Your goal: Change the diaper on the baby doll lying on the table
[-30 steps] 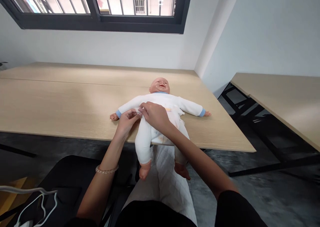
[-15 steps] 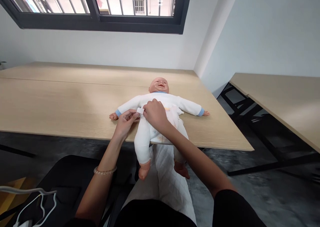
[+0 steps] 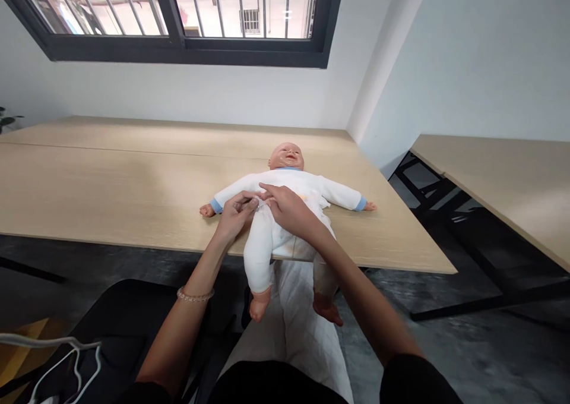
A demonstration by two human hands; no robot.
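Note:
A baby doll (image 3: 285,156) lies on its back on the table, head toward the wall and lower legs hanging over the front edge. It wears a white suit (image 3: 257,252) with blue cuffs and a white diaper (image 3: 291,243) around its hips. At the hip on the view's left, my left hand (image 3: 238,214) pinches the diaper's side tab. My right hand (image 3: 287,211) meets it there, thumb and fingertips on the same tab, its index finger reaching forward. My fingers cover much of the tab, and my right hand hides part of the doll's belly.
The wooden table (image 3: 111,196) runs along the wall beneath a barred window (image 3: 249,12). A second table (image 3: 503,178) stands to the right, with a gap between. At lower left are a black chair (image 3: 120,315) and white cables (image 3: 75,356).
The white tab, plainly visible between my hands before, is now mostly covered by my fingers. My right hand's index finger has straightened forward. The view has shifted slightly.

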